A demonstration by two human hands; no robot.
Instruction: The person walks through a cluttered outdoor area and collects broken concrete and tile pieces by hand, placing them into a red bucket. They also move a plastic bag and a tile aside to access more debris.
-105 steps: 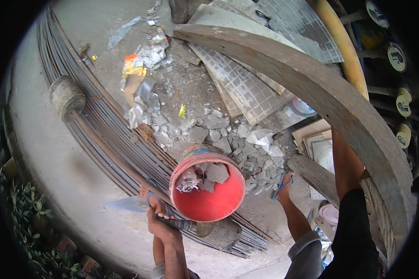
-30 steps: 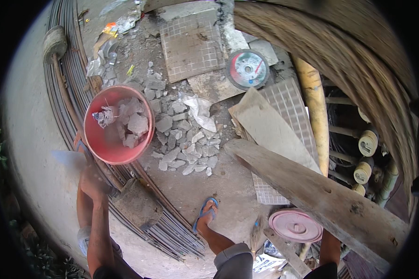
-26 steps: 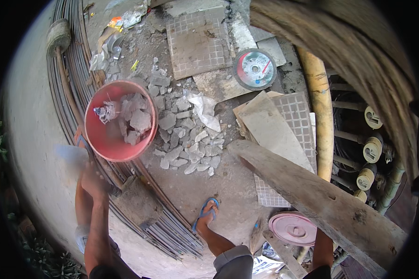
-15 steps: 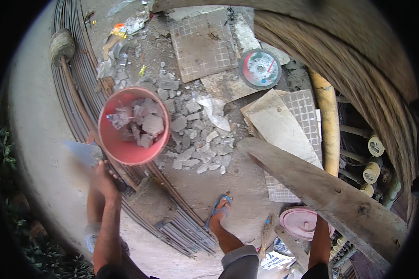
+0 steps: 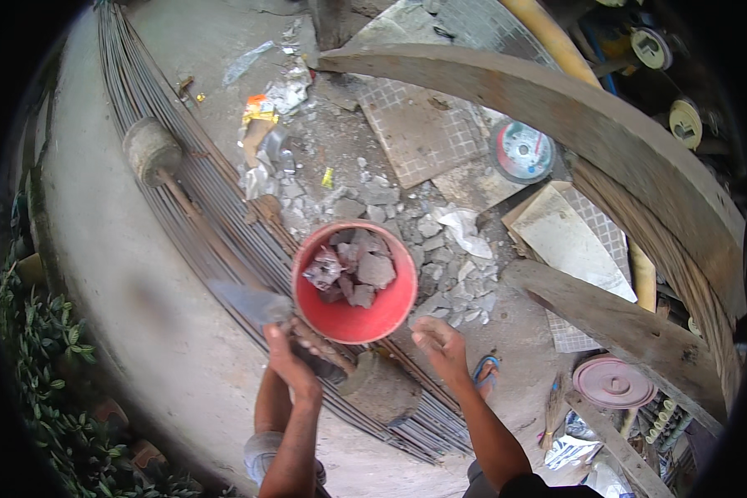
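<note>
My left hand [image 5: 290, 358] is closed around the handle of a trowel [image 5: 253, 304], whose grey-blue blade is blurred and points left. Just right of the blade stands a red bucket [image 5: 353, 331] holding grey rubble chunks [image 5: 373, 270] and a crumpled plastic wrapper [image 5: 324, 268]. My right hand [image 5: 441, 347] is beside the bucket's lower right rim, fingers partly curled and a little apart, with nothing visible in them. Broken grey rubble [image 5: 452, 286] lies on the ground beyond it. Contact between this hand and the bucket cannot be made out.
A bar with concrete ends [image 5: 151, 151] lies over long metal rods [image 5: 224, 266] by the bucket. Wooden beams [image 5: 622, 311] cross the right side. Stacked tiles [image 5: 568, 236], a cutting disc [image 5: 524, 151], a pink lid [image 5: 614, 380] and plastic litter [image 5: 290, 87] lie around; plants [image 5: 50, 357] grow at left.
The view has shifted, so the bucket and rubble appear farther right and lower. My right hand has come up from the lower right to beside the bucket. The trowel stays in my left hand.
</note>
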